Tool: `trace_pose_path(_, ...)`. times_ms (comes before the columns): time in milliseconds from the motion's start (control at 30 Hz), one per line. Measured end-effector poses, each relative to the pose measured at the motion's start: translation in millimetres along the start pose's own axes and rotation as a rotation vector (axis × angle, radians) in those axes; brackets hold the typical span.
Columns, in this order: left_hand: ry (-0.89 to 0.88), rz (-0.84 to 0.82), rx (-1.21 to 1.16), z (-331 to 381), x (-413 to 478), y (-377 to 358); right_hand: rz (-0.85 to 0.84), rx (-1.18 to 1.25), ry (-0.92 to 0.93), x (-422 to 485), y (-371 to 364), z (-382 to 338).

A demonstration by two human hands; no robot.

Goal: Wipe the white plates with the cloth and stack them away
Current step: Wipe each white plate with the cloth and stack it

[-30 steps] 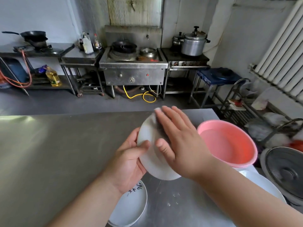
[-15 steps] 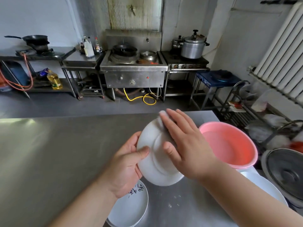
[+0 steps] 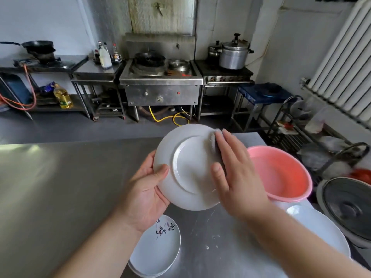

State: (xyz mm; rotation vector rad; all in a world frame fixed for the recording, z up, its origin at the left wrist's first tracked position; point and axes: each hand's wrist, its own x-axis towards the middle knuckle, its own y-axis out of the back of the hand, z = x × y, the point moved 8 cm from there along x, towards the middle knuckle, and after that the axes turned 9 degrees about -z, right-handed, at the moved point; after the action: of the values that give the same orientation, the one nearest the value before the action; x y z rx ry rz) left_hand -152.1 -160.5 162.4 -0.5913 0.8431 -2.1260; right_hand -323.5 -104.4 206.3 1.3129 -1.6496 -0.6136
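One inscribed plate (image 3: pixel 154 249), writing illegible; left hand (image 3: pixel 144 197) grips white plate (image 3: pixel 186 167).

The left hand (image 3: pixel 147 194) grips the rim of a white plate (image 3: pixel 187 167) held tilted above the steel tabletop (image 3: pixel 60 187). The right hand (image 3: pixel 235 173) presses a cloth (image 3: pixel 213 139) flat against the plate's underside. A pink basin (image 3: pixel 281 173) sits just right, stacked plates (image 3: pixel 155 251) below

The left hand (image 3: pixel 144 199) holds a plate (image 3: pixel 188 169) above the table (image 3: pixel 60 187) by its left edge; the right hand (image 3: pixel 239 177) presses a cloth (image 3: pixel 212 139) on its right side. A basin (image 3: pixel 281 173) sits right of it, stacked plates (image 3: pixel 156 251) nearer.
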Motion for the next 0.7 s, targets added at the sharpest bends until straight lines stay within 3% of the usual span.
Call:
trace_pose_path(133, -0.034, -0.012, -0.022, 1.5, 1.6, -3.7, 0.019, 0.017, 0.014, 15.0, 19.5, 0.4)
trace_pose_path(333, -0.091, 0.064, -0.047, -5.0, 2.8, 2.5, 0.044, 0.236, -0.132, -48.7, -39.7, -12.2)
trace_pose_path(533, -0.113, 0.042, -0.037, -3.3, 3.8, -6.8, 0.214, 0.36, -0.192, 6.8, 6.0, 16.9)
trace_pose_path(700, -0.132, 0.08, -0.034, -9.9, 4.0, -10.6, 0.199, 0.433, -0.232, -34.8, -41.1, -0.8)
